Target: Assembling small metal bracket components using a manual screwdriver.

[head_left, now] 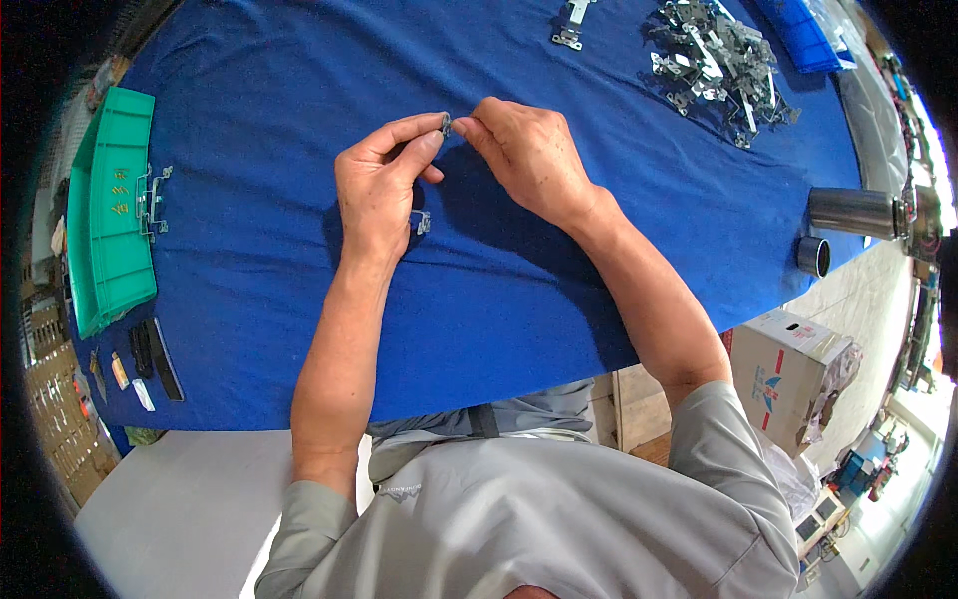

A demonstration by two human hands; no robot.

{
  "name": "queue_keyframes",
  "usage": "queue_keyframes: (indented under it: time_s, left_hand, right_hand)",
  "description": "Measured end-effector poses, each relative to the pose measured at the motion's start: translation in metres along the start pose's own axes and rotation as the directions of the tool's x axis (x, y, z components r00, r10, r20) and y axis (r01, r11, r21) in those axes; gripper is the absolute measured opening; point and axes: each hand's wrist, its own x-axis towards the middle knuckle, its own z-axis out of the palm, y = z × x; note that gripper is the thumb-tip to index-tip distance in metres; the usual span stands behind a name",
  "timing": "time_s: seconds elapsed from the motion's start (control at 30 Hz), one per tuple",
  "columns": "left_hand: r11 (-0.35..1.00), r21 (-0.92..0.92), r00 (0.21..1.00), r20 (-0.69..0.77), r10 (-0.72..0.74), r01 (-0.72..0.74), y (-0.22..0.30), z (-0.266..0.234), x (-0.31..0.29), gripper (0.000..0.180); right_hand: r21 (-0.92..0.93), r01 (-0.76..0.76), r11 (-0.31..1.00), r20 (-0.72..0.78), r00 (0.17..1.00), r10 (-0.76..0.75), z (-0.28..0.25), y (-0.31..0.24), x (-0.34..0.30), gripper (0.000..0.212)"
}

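Observation:
Over the blue cloth-covered table (269, 299), my left hand (381, 182) and my right hand (527, 155) meet fingertip to fingertip. Between them they pinch a small grey metal part (446, 124). A second bit of metal (422, 222) shows under the heel of my left hand; whether it lies on the cloth or is part of the held piece I cannot tell. A heap of several shiny metal brackets (720, 62) lies at the far right, well beyond my right hand.
A green plastic tray (112, 225) stands at the left edge with a metal bracket (150, 198) on its rim. A single bracket (571, 25) lies at the top. A blue bin (803, 35) sits far right, a metal cylinder (858, 212) and a small ring (813, 256) near the right edge, and a cardboard box (793, 374) below.

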Motion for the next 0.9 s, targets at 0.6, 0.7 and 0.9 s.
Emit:
queue_keyframes:
  time_s: [0.6,0.7,0.9]
  left_hand:
    - [0.996,0.024,0.997,-0.007,0.082,-0.082,0.007,0.004,-0.002,0.018]
    - [0.999,-0.004,0.999,0.027,-0.035,0.035,0.009,-0.004,0.003,0.018]
    - [0.99,-0.126,0.993,-0.105,0.056,-0.069,-0.001,0.01,-0.006,0.018]
  right_hand:
    - [0.008,-0.005,1.0,-0.033,0.999,0.005,0.0,-0.004,-0.001,0.033]
    - [-0.039,0.03,0.999,0.009,1.0,-0.03,-0.001,-0.001,0.001,0.031]
    - [-0.029,0.04,0.999,-0.027,0.999,-0.041,0.002,0.0,0.0,0.029]
